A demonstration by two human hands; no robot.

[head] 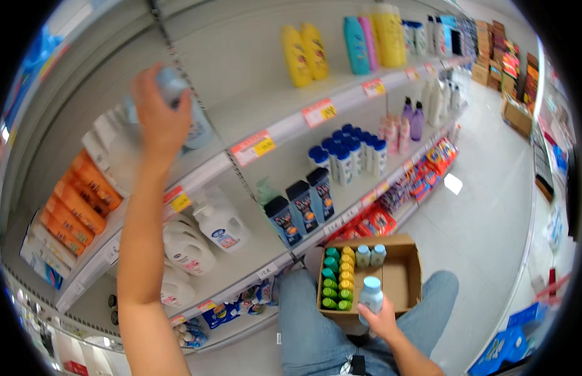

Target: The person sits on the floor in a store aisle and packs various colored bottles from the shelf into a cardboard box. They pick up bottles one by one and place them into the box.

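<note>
My left hand point(161, 110) is raised to the upper shelf on the left, its fingers around a light blue bottle point(172, 87), slightly blurred. Another light blue bottle point(198, 129) stands just beside it. Low in front of me, my right hand point(379, 318) grips a light blue bottle point(371, 293) with a blue cap, over the near edge of an open cardboard box point(401, 282). The box holds rows of green-capped bottles point(329, 275) and yellow-capped bottles point(347, 268), with two light blue bottles point(370, 255) at its far side.
Yellow bottles point(304, 55) stand on the upper shelf and orange bottles point(79, 202) at its left end. The middle shelf carries dark-capped bottles point(302, 204), blue-capped white bottles point(350, 155) and white jugs point(190, 249). Cardboard cartons point(517, 115) stand far down the aisle.
</note>
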